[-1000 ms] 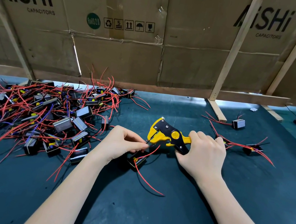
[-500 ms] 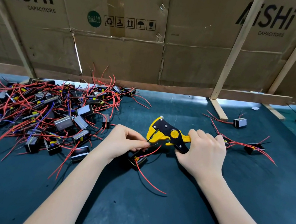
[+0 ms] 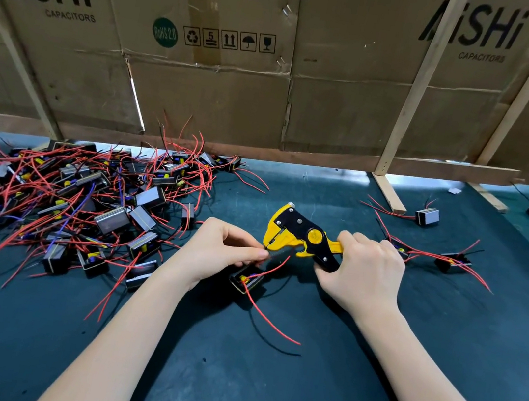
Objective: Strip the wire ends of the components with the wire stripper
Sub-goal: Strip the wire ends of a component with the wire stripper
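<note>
Currently my right hand (image 3: 364, 275) grips the wire stripper (image 3: 299, 235); left-hand fingers (image 3: 247, 253) pinch a wire at its nose. Component (image 3: 245, 280) lies below on the bench (image 3: 227, 385), unstripped pile (image 3: 65, 203) left.

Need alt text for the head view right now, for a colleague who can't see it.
The right hand grips a yellow wire stripper while the left hand pinches a wire at its nose, above a component. A pile of components lies left.

Printed cardboard sheets (image 3: 210, 53) behind wooden slats (image 3: 410, 102)
</note>
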